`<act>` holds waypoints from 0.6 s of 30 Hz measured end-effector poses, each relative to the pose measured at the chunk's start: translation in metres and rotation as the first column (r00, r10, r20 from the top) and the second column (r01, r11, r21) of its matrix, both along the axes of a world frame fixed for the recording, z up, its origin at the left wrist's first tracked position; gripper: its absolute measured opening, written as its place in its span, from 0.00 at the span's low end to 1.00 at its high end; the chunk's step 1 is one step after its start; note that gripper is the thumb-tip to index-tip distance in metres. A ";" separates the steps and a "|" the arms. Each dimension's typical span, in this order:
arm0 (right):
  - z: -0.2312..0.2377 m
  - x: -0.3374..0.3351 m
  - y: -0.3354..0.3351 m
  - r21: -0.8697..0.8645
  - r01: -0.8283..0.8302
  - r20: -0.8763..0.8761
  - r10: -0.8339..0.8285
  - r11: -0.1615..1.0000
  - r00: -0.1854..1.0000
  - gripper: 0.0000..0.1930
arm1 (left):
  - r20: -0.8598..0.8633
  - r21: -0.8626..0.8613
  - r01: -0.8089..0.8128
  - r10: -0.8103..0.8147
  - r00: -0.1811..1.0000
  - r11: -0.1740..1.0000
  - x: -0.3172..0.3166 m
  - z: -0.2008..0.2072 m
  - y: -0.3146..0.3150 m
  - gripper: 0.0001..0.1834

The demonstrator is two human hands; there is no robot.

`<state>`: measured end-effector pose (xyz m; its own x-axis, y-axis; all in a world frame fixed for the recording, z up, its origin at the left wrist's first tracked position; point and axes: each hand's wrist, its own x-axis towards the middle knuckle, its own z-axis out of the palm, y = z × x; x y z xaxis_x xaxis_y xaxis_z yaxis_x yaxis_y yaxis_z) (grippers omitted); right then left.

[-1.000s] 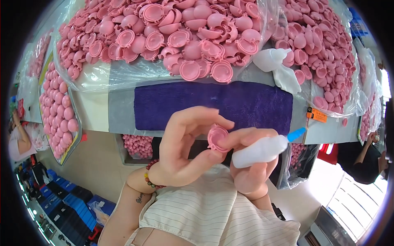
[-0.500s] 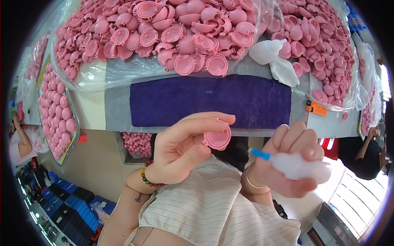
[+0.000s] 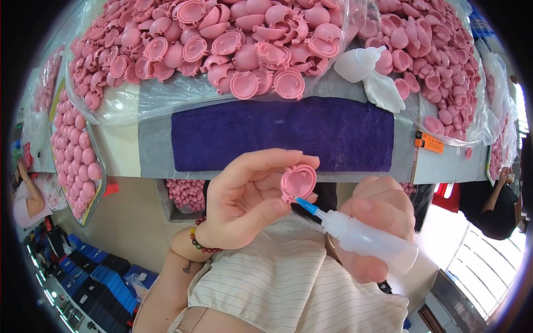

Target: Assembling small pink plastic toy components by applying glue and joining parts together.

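Observation:
Between the thumb and fingers of my left hand (image 3: 244,194) is a round pink plastic half-shell (image 3: 298,182), its hollow side facing up toward me. My right hand (image 3: 380,222) is wrapped round a white squeeze bottle (image 3: 369,241) with a blue needle-like tip. That tip meets the lower rim of the half-shell, near its small hinge tab. Both hands are raised in front of my body, just short of the table edge. Beyond them a dark purple cloth mat (image 3: 277,136) lies on the table.
A large heap of pink half-shells (image 3: 244,55) lies on clear plastic sheeting across the table. A second white bottle (image 3: 358,64) lies beside a white cloth (image 3: 384,93). At left stands a tray of closed pink balls (image 3: 75,152). An orange-and-black tool (image 3: 429,142) is at right. Other people sit at both sides.
My right hand has moved left and turned the bottle, so its blue tip now meets the half-shell. The half-shell has shifted slightly up and right, tilted in my left fingers.

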<state>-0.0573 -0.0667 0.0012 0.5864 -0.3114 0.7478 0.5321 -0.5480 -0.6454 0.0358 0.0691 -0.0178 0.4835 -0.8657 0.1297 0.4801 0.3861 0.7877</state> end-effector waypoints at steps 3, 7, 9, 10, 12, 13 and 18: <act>-0.001 0.002 0.001 0.018 0.014 0.026 -0.015 1.000 1.000 0.33 | -0.034 -0.003 -0.010 0.010 0.999 1.000 0.000 0.000 0.001 0.22; -0.006 0.005 0.002 0.094 0.058 0.145 -0.071 0.994 0.987 0.34 | -0.017 0.013 -0.025 0.026 1.000 1.000 -0.001 -0.001 0.001 0.22; -0.003 0.006 0.002 0.077 0.064 0.096 -0.071 0.995 0.993 0.34 | -0.011 0.006 -0.016 0.016 1.000 1.000 0.000 -0.002 0.000 0.22; -0.002 0.006 0.002 0.062 0.066 0.047 -0.069 0.996 0.996 0.34 | 0.010 -0.005 -0.014 0.015 1.000 1.000 0.001 -0.002 -0.001 0.22; -0.002 0.005 0.003 0.069 0.065 0.037 -0.068 0.995 0.997 0.34 | 0.031 -0.014 -0.016 0.017 0.999 1.000 0.000 -0.001 -0.001 0.22; -0.003 0.005 0.004 0.077 0.062 0.027 -0.064 0.995 0.998 0.34 | -0.007 0.052 -0.066 0.066 0.998 0.996 -0.003 0.002 -0.002 0.22; -0.003 0.006 0.002 0.111 0.101 0.102 -0.113 0.989 0.988 0.34 | -0.070 0.131 -0.108 0.118 0.991 0.986 -0.004 0.009 -0.003 0.23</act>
<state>-0.0510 -0.0647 -0.0020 0.4629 -0.4486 0.7645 0.5437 -0.5375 -0.6446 0.0321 0.0665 -0.0089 0.5831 -0.8122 -0.0187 0.5004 0.3409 0.7959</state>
